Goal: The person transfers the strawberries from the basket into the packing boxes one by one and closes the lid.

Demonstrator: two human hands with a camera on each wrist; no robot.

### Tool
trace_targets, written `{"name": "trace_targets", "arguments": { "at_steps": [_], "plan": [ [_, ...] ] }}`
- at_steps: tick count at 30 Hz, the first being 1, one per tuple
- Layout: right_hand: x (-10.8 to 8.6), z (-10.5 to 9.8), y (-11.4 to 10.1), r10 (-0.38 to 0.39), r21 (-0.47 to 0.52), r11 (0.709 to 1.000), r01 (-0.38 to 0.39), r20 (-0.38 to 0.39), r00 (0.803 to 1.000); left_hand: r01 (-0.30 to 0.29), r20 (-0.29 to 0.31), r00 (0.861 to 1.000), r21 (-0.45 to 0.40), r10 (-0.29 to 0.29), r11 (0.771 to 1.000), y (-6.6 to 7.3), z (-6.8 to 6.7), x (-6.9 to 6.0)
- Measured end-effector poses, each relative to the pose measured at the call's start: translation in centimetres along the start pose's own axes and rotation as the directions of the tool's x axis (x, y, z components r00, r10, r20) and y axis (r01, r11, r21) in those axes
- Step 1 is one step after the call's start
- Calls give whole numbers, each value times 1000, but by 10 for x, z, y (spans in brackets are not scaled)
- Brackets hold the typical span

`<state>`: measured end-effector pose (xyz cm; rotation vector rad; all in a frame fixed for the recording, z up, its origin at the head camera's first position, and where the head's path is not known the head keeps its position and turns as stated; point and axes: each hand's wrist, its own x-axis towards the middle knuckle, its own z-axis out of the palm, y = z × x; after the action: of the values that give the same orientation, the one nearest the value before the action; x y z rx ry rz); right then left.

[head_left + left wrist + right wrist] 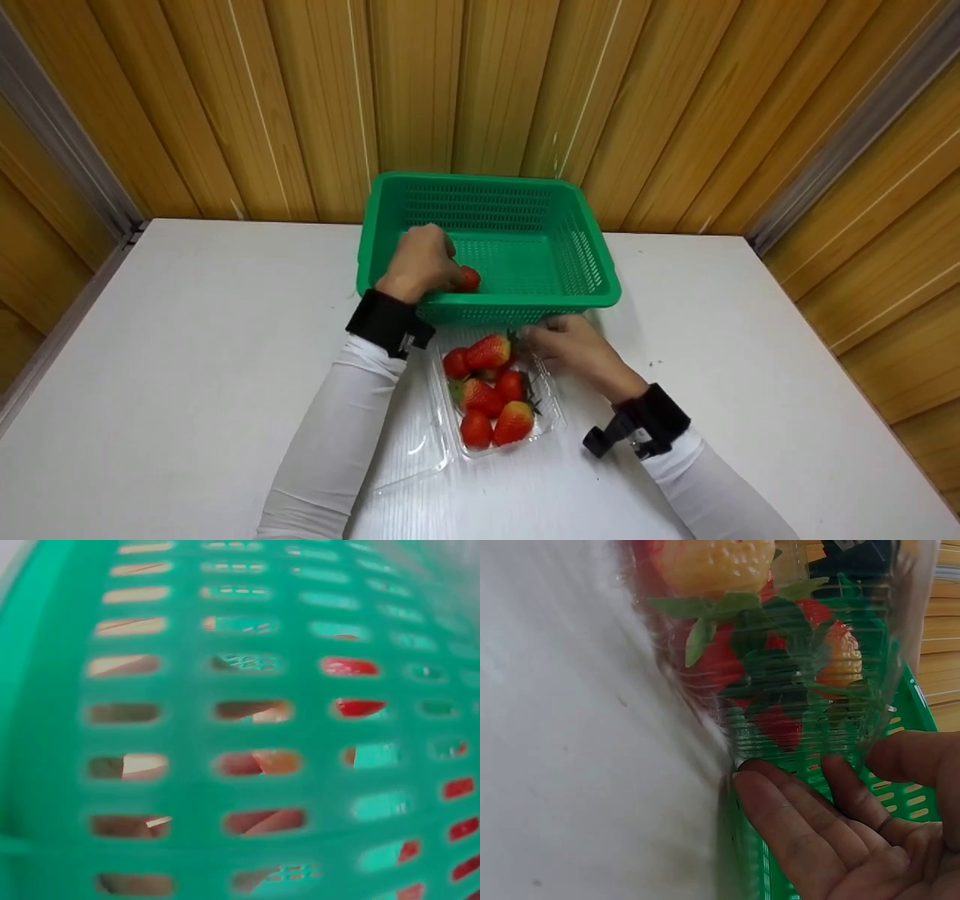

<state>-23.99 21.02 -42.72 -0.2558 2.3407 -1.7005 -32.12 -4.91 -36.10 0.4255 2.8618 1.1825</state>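
The left hand [421,259] reaches over the near rim of the green basket [517,300], its fingers bent downward inside. One strawberry [470,279] sits in the basket right at those fingertips; the left wrist view sees only slivers of skin and red through the slotted wall, so I cannot tell whether the fingers pinch the fruit or only touch it.

The right hand [566,343] is at the far right corner of the clear box [556,409]. In the right wrist view its fingers [780,821] are extended and loosely spread, the tips at the box's ribbed end wall, with the thumb apart from them near the corner.

The box stands on the white worktop [225,360] just in front of the basket, holding several red strawberries [480,397]. A clear lid [409,461] lies left of the box.
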Motion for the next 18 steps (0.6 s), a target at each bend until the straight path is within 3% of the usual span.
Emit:
{"name": "trace_targets", "arguments": {
  "at_steps": [3,12,18],
  "plan": [
    [1,-1,0,-9,-16,1000,9,-3,1000,-18,-30,999,-4,18,1000,1,-3,-2],
    [4,1,-3,-21,-39,999,21,3,1000,-155,-66,986,14,155,988,3,-18,-16],
    [7,1,-4,1,-41,999,-1,-11,1000,-174,-64,983,-21,172,985,6,-25,-25]
  ]
}}
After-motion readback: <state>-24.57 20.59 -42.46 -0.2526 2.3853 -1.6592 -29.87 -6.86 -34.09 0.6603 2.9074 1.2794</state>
